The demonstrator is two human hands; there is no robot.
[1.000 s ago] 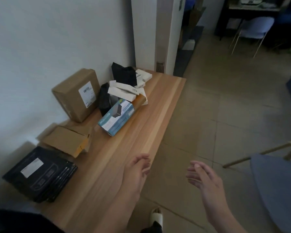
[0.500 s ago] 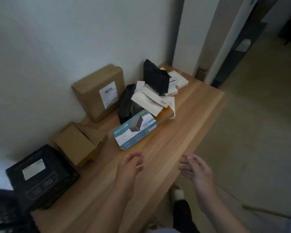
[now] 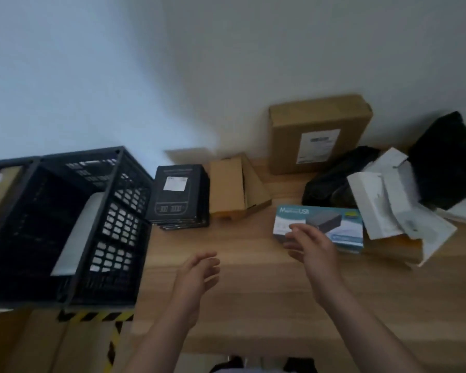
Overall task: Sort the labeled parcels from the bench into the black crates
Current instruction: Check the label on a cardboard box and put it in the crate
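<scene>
We're hovering both hands, left hand (image 3: 199, 270) and right hand (image 3: 311, 244), empty and loosely apart over the table (image 3: 253, 297), probably going for the blue box (image 3: 319, 227) since the black crate (image 3: 73, 224) is sitting just left.

Plain pale wall (image 3: 226, 63) behind, yellow-black hazard tape (image 3: 92, 316) on floor.

A light wooden bench (image 3: 253, 297) stands against a pale wall. At its left end sits a black slatted plastic crate (image 3: 113, 224) with a flat grey-white parcel (image 3: 78, 232) leaning inside. Just beside it lies a stack of flat black labelled boxes (image 3: 179, 195), then a small open brown carton (image 3: 229, 189). A large labelled cardboard box (image 3: 319, 133) leans on the wall. The right hand (image 3: 311, 244), fingers relaxed, reaches over a teal and white retail box (image 3: 347, 227); the left hand (image 3: 199, 270) hovers loosely curled, holding nothing.
</scene>
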